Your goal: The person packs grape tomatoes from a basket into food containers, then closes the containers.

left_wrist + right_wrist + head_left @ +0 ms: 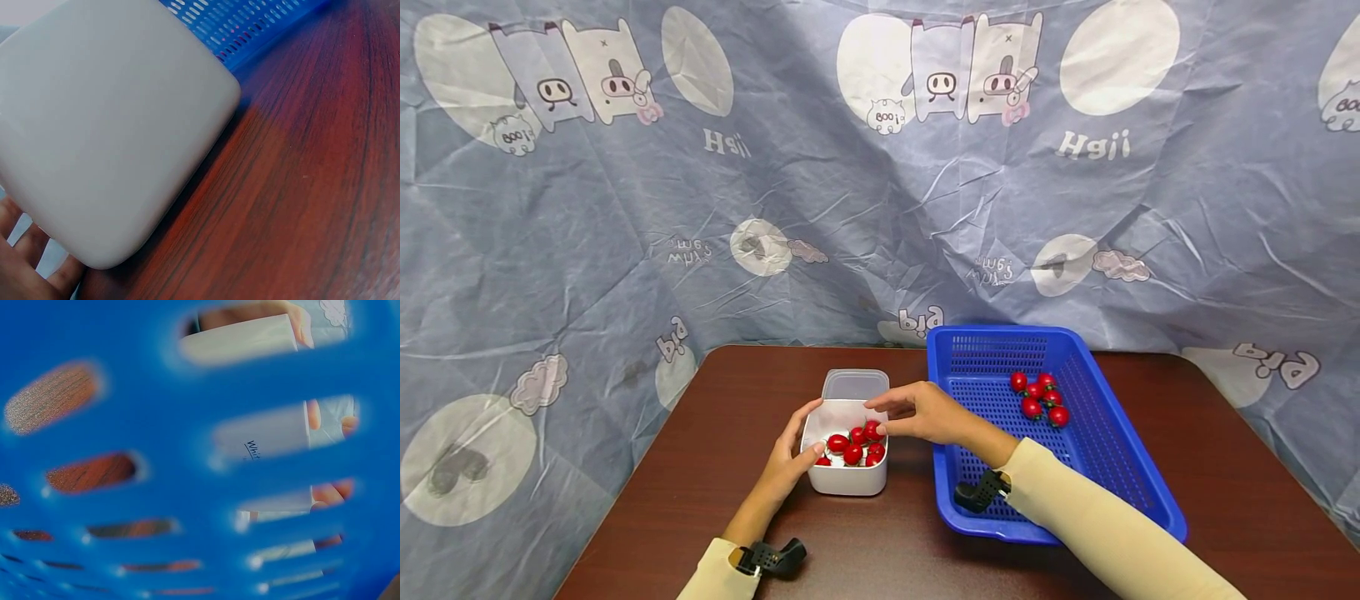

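My left hand (790, 462) grips the white box (848, 479); right hand (925, 412) pinches a tomato (872, 430) over it (mid-transfer, I judge) – release next, then the basket (1120, 467)

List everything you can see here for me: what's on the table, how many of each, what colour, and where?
small fruits: about seven, red, in the white container
small fruits: about five, red, far part of the blue basket
container: one, white, table centre
lid: one, clear, just behind the container
basket: one, blue, perforated, right of the container
table: one, dark brown wood
cloth backdrop: one, blue-grey with cartoon pigs, behind the table
left hand: grips the container's left side
right hand: over the container, fingertips at one fruit
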Available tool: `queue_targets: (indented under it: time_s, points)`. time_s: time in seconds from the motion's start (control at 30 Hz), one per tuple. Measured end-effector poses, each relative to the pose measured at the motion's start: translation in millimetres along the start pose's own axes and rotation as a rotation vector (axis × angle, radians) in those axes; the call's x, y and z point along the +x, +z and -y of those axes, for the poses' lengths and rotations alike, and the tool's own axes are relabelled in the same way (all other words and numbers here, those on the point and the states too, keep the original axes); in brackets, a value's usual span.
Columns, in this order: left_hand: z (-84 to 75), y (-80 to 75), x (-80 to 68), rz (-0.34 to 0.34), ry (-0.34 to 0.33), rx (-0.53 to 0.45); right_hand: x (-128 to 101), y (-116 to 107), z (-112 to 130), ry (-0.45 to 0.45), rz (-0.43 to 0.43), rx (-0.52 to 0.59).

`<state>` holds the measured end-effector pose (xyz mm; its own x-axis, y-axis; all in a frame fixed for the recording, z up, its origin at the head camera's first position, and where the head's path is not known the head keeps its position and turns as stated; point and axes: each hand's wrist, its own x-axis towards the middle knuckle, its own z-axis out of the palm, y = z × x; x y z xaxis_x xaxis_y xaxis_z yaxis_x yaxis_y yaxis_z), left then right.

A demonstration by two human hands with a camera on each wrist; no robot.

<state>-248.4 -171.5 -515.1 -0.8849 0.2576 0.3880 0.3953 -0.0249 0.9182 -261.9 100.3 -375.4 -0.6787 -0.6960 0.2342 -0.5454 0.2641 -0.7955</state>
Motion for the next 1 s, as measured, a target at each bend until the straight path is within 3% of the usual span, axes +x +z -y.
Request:
queue_targets:
  time_s: [0.1, 0.33, 0.53, 0.77, 1.0]
  points:
    - [1.7, -0.7, 0.4, 0.005, 0.014, 0.009, 0, -1, 1, -0.004, -0.005, 0.003]
    - [2.3, -1.1, 0.7, 0.009, 0.021, 0.016, 7, 0, -36, -0.002, -0.004, 0.022]
    - [0.9, 0.7, -0.5, -0.001, 0.006, 0.020, 7, -5, -39, -0.005, -0.023, 0.048]
    - [-1.1, 1.4, 0.0, 0.006, 0.008, -0.005, 2, -18, -36, 0.013, -0.086, -0.031]
    - [-0.9, 1.3, -0.5, 0.001, 0.014, -0.010, -6, -36, -25, 0.043, -0.143, -0.023]
